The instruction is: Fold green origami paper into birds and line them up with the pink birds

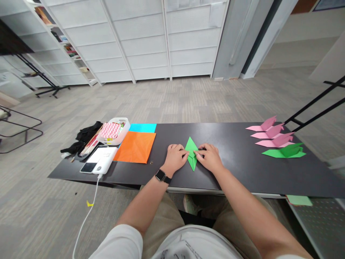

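A green folded paper (192, 146), diamond shaped with points toward and away from me, lies on the black table (242, 172). My left hand (175, 157), with a watch on its wrist, is curled and presses the paper's left side with its fingertips. My right hand (209, 157) is curled the same way and presses the paper's right side. Both hands meet at the paper's middle.
Orange paper (135, 146) over a blue sheet (142, 127) lies to the left, beside a white tray (115, 130) of patterned paper, a phone and power bank (99, 160) and black cloth. Three pink folded pieces (269, 135) and a green one (285, 151) sit at the right.
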`<state>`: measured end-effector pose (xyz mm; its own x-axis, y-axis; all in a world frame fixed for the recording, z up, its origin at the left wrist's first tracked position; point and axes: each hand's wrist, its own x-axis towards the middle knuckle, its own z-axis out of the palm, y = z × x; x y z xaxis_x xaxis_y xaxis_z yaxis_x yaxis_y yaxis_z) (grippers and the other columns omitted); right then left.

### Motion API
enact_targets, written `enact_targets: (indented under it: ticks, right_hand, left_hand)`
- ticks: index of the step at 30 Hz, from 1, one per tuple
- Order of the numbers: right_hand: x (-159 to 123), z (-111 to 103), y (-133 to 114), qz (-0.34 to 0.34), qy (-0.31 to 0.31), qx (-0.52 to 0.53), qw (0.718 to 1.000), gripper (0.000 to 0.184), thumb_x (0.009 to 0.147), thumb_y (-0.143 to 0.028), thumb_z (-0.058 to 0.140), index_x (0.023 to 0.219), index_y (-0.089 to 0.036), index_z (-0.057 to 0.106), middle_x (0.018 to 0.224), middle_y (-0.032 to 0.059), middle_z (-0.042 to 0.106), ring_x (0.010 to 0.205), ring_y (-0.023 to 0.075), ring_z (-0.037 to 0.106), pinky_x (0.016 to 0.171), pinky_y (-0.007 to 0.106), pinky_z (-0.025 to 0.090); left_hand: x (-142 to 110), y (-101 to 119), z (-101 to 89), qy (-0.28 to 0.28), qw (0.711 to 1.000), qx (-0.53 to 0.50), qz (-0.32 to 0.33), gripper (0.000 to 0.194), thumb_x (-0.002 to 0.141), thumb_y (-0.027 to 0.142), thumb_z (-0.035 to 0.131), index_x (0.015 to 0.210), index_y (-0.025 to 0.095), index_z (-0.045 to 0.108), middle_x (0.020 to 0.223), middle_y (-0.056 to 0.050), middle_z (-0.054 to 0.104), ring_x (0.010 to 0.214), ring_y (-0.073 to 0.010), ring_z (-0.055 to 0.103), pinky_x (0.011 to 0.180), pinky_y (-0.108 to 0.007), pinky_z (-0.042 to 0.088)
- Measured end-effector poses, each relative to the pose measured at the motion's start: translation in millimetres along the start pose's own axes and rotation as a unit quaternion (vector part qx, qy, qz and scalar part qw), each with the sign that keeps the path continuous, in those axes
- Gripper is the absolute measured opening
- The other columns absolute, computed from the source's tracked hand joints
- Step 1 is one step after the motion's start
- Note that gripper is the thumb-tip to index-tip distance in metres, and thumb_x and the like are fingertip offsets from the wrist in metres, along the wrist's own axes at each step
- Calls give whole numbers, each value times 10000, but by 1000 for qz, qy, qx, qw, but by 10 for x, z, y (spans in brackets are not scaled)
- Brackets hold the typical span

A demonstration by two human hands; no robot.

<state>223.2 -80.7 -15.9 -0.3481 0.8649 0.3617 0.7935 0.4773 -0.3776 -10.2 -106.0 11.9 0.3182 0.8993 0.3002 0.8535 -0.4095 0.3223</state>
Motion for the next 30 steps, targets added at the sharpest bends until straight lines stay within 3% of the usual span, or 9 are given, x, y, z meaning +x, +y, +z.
enact_targets:
  ticks: [7, 13, 21, 25, 30]
  right_hand:
    - [-3, -13, -4, 5, 2, 4, 1000, 218, 1014, -382, 657, 1009, -362, 874, 1149, 65, 695, 1110, 270, 587, 975, 456, 413]
    - [-29, -20, 40, -18, -14, 14, 1000, 201, 927, -381, 768, 1108, -370, 854, 1186, 62, 697, 1130, 279, 597, 996, 467, 419]
    - [25, 1, -3, -15, 3, 19, 1000, 180, 969, -433, 733, 1056, -320, 844, 1113, 75, 692, 1092, 270, 619, 993, 458, 425]
    - [95, 39, 2, 7, 6, 15, 1000, 239, 1044, -410, 617, 1007, -301, 827, 1069, 66, 691, 1039, 242, 629, 965, 421, 421]
    - [170, 59, 40, 45, 27, -13, 999, 178, 983, -295, 662, 1132, -257, 752, 1081, 84, 706, 1086, 287, 622, 966, 435, 404]
  left_hand:
    - [-62, -54, -57, 30, 998, 11, -46, 198, 1021, 348, 661, 943, 295, 835, 1058, -43, 712, 1073, -237, 592, 1046, -477, 394]
    - [-44, -54, -82, 59, 995, 15, -77, 288, 1042, 455, 648, 894, 246, 782, 1000, -56, 710, 1028, -242, 594, 1000, -459, 413]
    - [-14, -87, -24, -9, 999, -32, 16, 242, 977, 473, 757, 882, 251, 775, 1059, -33, 698, 1031, -212, 600, 975, -413, 435]
    - [-5, -105, -11, -17, 999, -33, 18, 195, 934, 451, 813, 1020, 277, 797, 1129, -39, 692, 1081, -224, 601, 1002, -419, 445]
    - [-1, -109, 10, -13, 999, -31, 20, 383, 910, 433, 842, 1265, 314, 764, 1350, -60, 670, 1278, -264, 570, 1114, -457, 432]
